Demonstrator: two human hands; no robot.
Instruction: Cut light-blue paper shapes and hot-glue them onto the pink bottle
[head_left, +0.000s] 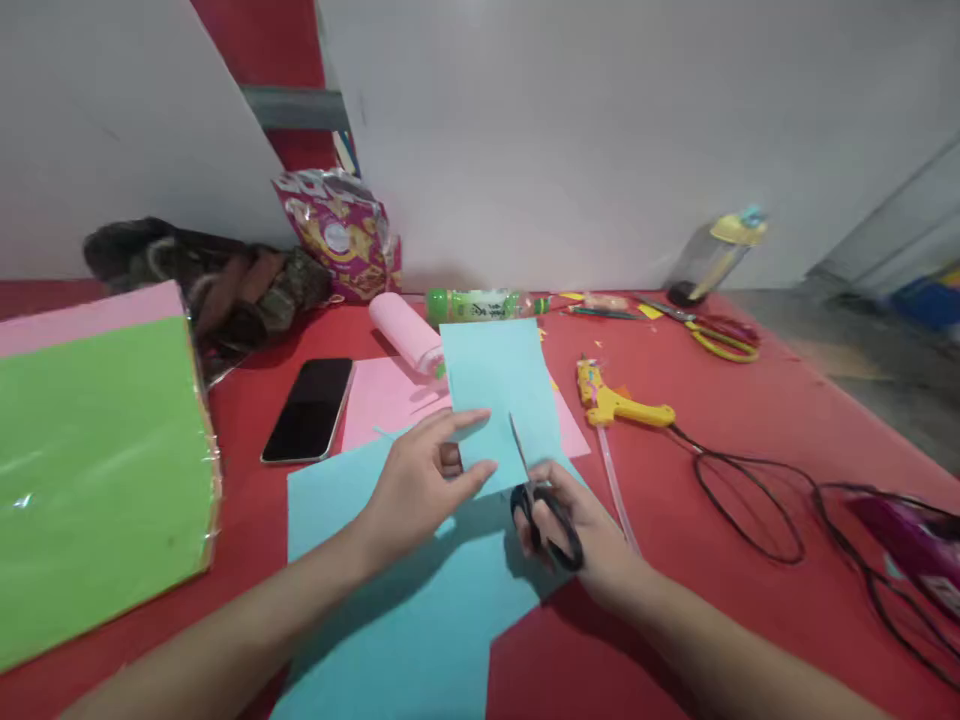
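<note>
Table (810,420): red, pretty cluttered tbh
Green paper pack (97,470): in clear plastic over on the left, pink strip showing along its top edge
Big blue sheet (405,630): flat on the table, front and center
Small blue sheet (495,365): held up off the big one
Left hand (420,470): half open, thumb and index spread on the small blue sheet, gripping its left side
Right hand (592,535): curled closed through the handles of the scissors
Scissors (529,485): black handles, one blade showing over the small sheet's lower part (other one's hidden)
Phone (309,410): dark screen, left side
Glue gun (630,408): yellow, off right, cord trailing
</note>
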